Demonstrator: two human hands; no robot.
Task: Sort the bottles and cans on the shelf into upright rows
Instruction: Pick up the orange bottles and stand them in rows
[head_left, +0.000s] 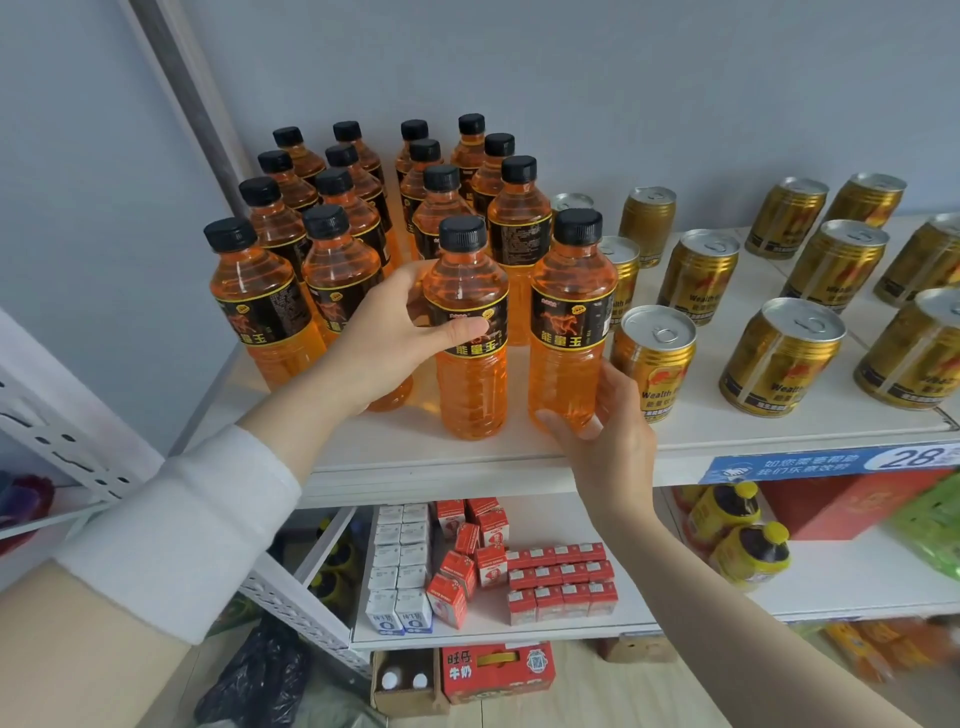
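Note:
Several orange drink bottles with black caps stand upright in rows on the left half of the white shelf (727, 431). My left hand (395, 338) grips the front bottle (470, 374) of the third row around its black label. My right hand (608, 426) holds the base of the front bottle (571, 332) of the fourth row, thumb in front and fingers behind. Several gold cans stand upright to the right; the nearest gold can (652, 358) sits right beside my right hand.
A blue price strip (831, 462) runs along the shelf's front edge at the right. The lower shelf holds small red and white cartons (467, 561) and yellow-capped bottles (748, 551). A perforated metal upright (78, 452) stands at the left. A grey wall backs the shelf.

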